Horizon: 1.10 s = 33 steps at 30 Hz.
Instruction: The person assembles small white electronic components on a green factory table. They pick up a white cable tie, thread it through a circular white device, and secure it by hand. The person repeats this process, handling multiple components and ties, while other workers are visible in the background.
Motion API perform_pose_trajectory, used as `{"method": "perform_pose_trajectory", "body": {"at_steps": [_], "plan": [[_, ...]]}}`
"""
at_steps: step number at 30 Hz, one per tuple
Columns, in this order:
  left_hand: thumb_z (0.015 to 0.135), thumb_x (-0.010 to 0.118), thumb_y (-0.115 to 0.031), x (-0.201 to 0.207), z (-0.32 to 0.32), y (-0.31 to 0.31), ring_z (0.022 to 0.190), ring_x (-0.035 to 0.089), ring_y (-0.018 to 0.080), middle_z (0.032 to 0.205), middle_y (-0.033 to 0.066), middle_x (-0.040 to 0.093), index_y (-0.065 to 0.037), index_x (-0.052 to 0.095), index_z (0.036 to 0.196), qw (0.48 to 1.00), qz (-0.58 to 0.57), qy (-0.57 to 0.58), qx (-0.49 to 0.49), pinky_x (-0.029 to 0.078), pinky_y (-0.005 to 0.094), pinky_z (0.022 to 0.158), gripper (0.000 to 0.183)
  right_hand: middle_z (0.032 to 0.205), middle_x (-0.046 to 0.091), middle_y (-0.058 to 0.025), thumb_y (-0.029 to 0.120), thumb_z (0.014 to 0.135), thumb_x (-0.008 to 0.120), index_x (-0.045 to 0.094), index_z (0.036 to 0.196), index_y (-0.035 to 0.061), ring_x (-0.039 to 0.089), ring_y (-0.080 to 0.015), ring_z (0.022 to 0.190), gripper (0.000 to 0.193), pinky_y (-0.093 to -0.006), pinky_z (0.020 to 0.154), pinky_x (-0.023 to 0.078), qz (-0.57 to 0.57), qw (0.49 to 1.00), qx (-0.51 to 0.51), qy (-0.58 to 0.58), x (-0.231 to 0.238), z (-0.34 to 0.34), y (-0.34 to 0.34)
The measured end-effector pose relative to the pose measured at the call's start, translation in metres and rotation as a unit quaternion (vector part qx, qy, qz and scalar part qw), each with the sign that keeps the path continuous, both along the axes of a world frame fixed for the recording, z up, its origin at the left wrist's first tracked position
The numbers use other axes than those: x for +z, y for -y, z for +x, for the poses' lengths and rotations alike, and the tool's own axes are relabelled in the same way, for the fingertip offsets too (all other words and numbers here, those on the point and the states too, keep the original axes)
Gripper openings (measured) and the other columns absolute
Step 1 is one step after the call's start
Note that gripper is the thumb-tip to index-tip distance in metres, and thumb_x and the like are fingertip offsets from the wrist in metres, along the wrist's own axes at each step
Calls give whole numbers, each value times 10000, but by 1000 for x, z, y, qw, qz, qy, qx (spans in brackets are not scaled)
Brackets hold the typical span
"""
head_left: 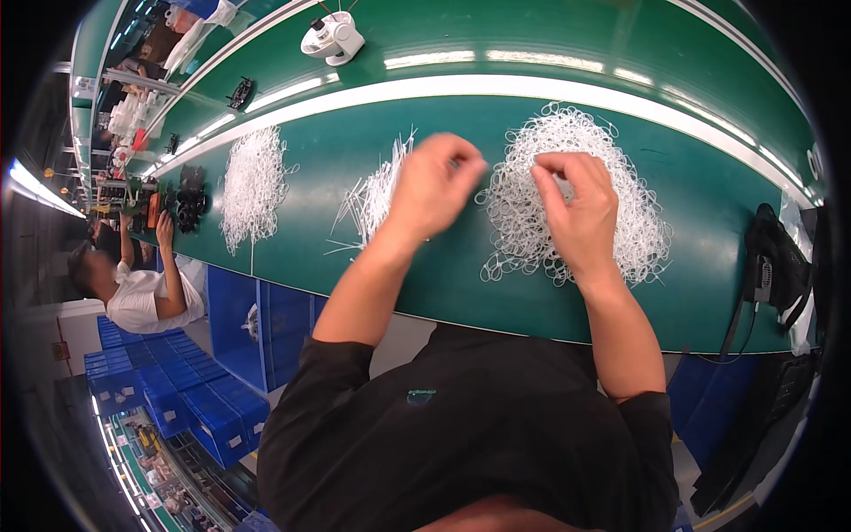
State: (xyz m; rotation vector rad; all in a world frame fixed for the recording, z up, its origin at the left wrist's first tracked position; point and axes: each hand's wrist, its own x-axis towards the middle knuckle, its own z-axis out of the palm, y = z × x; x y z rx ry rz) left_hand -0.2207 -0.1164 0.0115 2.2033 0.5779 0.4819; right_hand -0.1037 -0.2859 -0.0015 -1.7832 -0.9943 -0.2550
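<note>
Head view shows us a big tangled heap of white looped ties (612, 208) lying on the green belt (461, 266), at about one o'clock from the middle of the picture. Our right hand (576, 208) rests on the near left part of that heap, its fingers curled and its thumb and forefinger pinched on some of the thin white loops at the top of the hand. Our left hand (434, 186) hangs just beside the heap's left edge, at about twelve o'clock, blurred, with the fingers bunched together toward the thumb; we cannot tell whether anything sits between them. Just beyond the left hand, at eleven o'clock, lies a small fan of straight white ties (377, 195), touching the belt and apart from the heap. Farther out at ten o'clock lies another long pile of white ties (253, 186). At the far edge, near twelve o'clock, stands a small white device (335, 37). At nine o'clock a seated person in a white shirt (142, 297) works by stacked blue crates (195, 399).
</note>
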Motion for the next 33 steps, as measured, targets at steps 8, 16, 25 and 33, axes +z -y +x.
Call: {"method": "perform_pose_trajectory", "body": {"at_steps": [8,16,25,33], "plan": [[838,724,-121,-23,-4,-78,798,704,302,851,132,728,-29,714,903,954,202,-163,148,543,406,747,112,898,690,-56,98,854,733,703,944,78,622,-273,856,97,-406,864,434,4,1000,5,8,-1,2,2],[833,748,-150,-31,1,-80,842,710,325,881,138,736,-39,722,908,943,226,-189,155,547,431,763,137,893,688,-53,106,859,729,697,930,75,619,-276,854,84,-412,875,427,-4,1000,21,5,-4,2,3],[841,748,-200,-31,2,-85,838,708,336,838,150,733,-34,699,843,941,193,-222,167,543,431,767,173,882,688,-60,99,852,728,694,923,76,621,-275,858,81,-414,878,426,-11,999,35,1,-4,1,3],[849,691,-169,-24,7,-90,810,700,321,849,160,726,-44,710,892,964,140,-179,142,547,420,743,134,874,687,-57,91,849,732,694,928,70,616,-266,840,90,-394,866,438,-11,999,42,16,-4,0,3]]}}
